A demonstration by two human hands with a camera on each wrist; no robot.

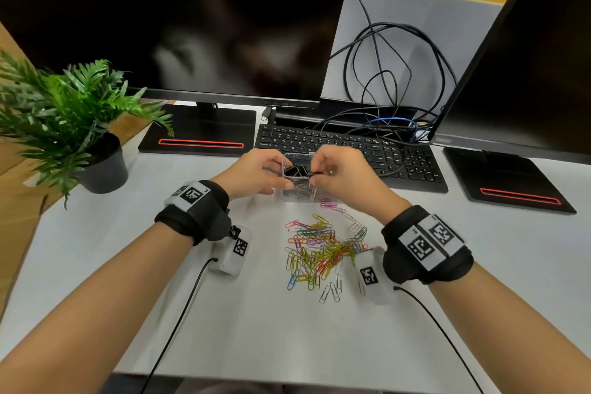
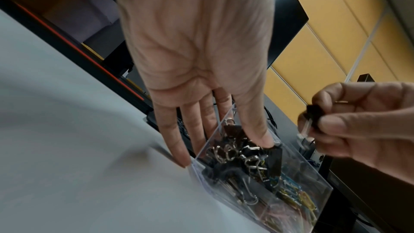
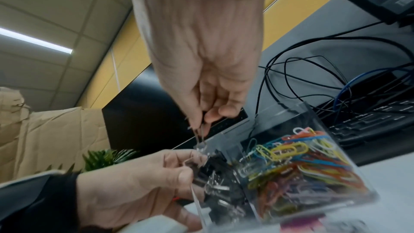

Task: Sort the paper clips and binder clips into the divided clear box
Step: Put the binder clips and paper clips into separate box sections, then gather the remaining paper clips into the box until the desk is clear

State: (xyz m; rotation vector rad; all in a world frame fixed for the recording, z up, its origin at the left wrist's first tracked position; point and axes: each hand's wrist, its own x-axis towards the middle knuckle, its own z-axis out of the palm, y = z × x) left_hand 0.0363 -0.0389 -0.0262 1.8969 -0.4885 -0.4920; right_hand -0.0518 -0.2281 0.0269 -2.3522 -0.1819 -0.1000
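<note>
Here we have two dark monitors (image 1: 179, 19) at the back of the grey desk (image 1: 256, 323), with a black keyboard (image 1: 399, 153) and a tangle of cables (image 1: 393, 73) between them, and a potted plant (image 1: 67, 112) at the far left.

In front of the keyboard stands the divided clear box (image 2: 318, 180), with both of our hands at it. The left hand (image 1: 256, 174) holds the box: in the left wrist view the thumb reaches over the near wall down onto the binder clips (image 2: 241, 150) inside, while the other fingers (image 2: 177, 139) lie straight along the outside of that wall. The black binder clips fill one compartment. The neighbouring compartment, seen best from the right wrist, holds coloured paper clips (image 3: 298, 162).

The right hand (image 1: 339, 174) hovers just above the box, its thumb and fingers curled and pinching one black binder clip (image 2: 313, 118) by the body, the silver wire handles hanging below.

Nearer to us, between the two wrists, a loose pile of paper clips (image 1: 323, 253) in many colours lies spread on the desk, just in front of the box and apart from it.
</note>
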